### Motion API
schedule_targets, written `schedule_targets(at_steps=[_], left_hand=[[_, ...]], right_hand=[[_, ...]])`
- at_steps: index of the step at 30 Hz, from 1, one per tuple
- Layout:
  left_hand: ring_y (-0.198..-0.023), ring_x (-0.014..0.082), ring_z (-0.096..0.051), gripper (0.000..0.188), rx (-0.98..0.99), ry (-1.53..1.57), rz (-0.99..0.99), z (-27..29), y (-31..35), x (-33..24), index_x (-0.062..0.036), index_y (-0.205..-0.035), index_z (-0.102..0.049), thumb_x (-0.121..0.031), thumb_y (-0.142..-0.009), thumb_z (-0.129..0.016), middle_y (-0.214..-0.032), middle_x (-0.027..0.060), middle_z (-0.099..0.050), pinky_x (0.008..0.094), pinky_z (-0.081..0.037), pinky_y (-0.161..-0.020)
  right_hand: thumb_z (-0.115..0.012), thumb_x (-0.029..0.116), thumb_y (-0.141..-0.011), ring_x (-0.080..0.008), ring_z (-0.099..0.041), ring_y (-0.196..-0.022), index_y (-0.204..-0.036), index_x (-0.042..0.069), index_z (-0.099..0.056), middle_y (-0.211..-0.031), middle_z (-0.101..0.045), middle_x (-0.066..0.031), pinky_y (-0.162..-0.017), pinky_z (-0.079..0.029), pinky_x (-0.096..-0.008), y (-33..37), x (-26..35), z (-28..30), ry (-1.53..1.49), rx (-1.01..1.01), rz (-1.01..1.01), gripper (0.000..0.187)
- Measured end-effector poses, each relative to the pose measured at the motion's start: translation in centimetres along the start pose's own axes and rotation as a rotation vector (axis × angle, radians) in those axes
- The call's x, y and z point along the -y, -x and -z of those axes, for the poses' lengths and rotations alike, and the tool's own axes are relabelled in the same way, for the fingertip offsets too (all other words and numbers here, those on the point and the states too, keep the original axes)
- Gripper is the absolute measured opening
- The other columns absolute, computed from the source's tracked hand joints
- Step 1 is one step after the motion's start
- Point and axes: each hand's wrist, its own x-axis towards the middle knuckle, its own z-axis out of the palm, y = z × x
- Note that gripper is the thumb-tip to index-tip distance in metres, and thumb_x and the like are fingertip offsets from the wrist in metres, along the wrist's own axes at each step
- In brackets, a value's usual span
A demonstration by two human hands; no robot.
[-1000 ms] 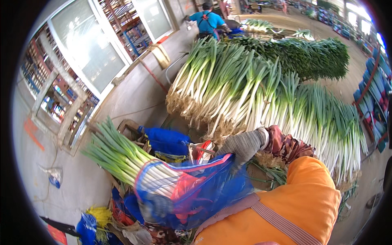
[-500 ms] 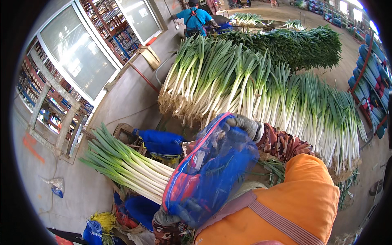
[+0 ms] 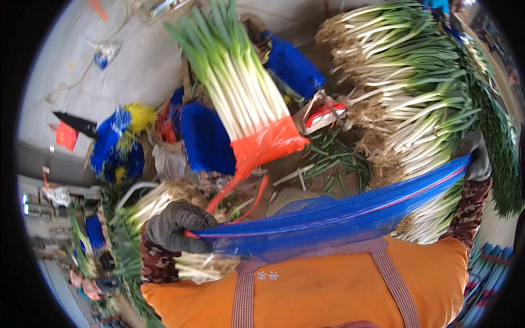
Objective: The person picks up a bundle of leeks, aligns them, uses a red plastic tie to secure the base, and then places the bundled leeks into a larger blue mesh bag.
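A blue mesh bag (image 3: 339,218) with a pink-striped rim stretches wide across my front, pulled taut between both hands. My left hand (image 3: 178,227), in a grey knitted glove, is closed on one end of it. At the far right, my gloved right hand (image 3: 474,156) grips the other end. Beyond the mesh lies a bundle of long green onions (image 3: 243,93), its root end wrapped in a red plastic bag (image 3: 268,143). Red strips trail from that wrapping towards my left hand.
Long green onions (image 3: 404,87) are heaped along the right, roots towards me. More onions (image 3: 158,202) lie left of my left hand. Blue rolled bundles (image 3: 205,134) flank the wrapped bundle. Loose green leaves (image 3: 339,167) litter the ground. Orange cloth (image 3: 322,290) covers my front.
My view has turned left and down. The hands have moved far apart, pulling the mesh bag from a bunched, open loop into a long band. The onion bundle's red-wrapped end now shows outside the mesh.
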Motion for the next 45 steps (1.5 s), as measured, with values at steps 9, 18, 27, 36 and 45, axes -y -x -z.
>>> schedule_targets(at_steps=[9,18,27,36,45], left_hand=[[-0.046,0.0075,-0.045,0.026,-0.984,0.659,0.207,-1.6,3.3,25.1,-0.0010,-0.100,-0.068,-0.026,-0.092,-0.065,-0.056,-0.0030,-0.050,0.0244,-0.036,-0.046],[-0.079,0.0181,-0.061,0.033,-1.135,0.124,0.649,-3.5,2.9,59.3,-0.0042,-0.102,-0.068,-0.035,-0.090,-0.064,-0.089,0.0098,-0.066,0.0326,-0.048,-0.073],[-0.052,0.0157,-0.052,0.036,-1.141,0.384,0.290,15.5,-10.1,58.9,-0.0056,-0.083,-0.066,-0.039,-0.093,-0.058,-0.061,0.0033,-0.055,0.0293,-0.047,-0.059],[-0.088,0.0272,-0.060,0.034,-0.630,-0.077,0.480,16.6,-2.7,55.9,-0.0056,-0.092,-0.065,-0.032,-0.073,-0.074,-0.088,0.0093,-0.062,0.0391,-0.047,-0.082],[-0.114,0.0288,-0.057,0.051,-0.383,-0.627,0.620,11.9,-2.6,56.8,-0.0057,-0.111,-0.066,-0.036,-0.071,-0.071,-0.116,0.0146,-0.064,0.0441,-0.043,-0.095]], right_hand=[[-0.068,0.020,-0.090,-0.0057,-0.048,-0.052,-0.115,-0.002,-0.063,-0.072,-0.060,0.0005,-0.046,-0.036,-0.0196,-9.1,-25.0,-16.9,-0.394,-0.005,-0.690,0.034],[-0.068,0.016,-0.091,-0.0138,-0.062,-0.072,-0.114,-0.002,-0.063,-0.089,-0.069,-0.0052,-0.062,-0.053,-0.0293,-17.2,-53.0,-28.0,-0.487,-0.530,-0.879,0.029],[-0.070,0.031,-0.089,-0.0139,-0.064,-0.081,-0.115,-0.002,-0.062,-0.094,-0.068,-0.0039,-0.070,-0.054,-0.0296,-23.9,-59.8,-30.3,-0.475,-0.490,-0.938,0.042],[-0.071,0.043,-0.086,-0.0147,-0.064,-0.089,-0.120,0.000,-0.060,-0.101,-0.067,-0.0019,-0.074,-0.054,-0.0301,-30.1,-48.5,-23.6,-0.430,0.048,-0.860,0.056],[-0.067,0.011,-0.073,-0.0328,-0.063,-0.064,-0.080,0.007,-0.070,-0.072,-0.066,-0.0102,-0.061,-0.051,-0.0372,-41.6,-49.0,-24.0,0.558,0.267,-0.017,0.009]])
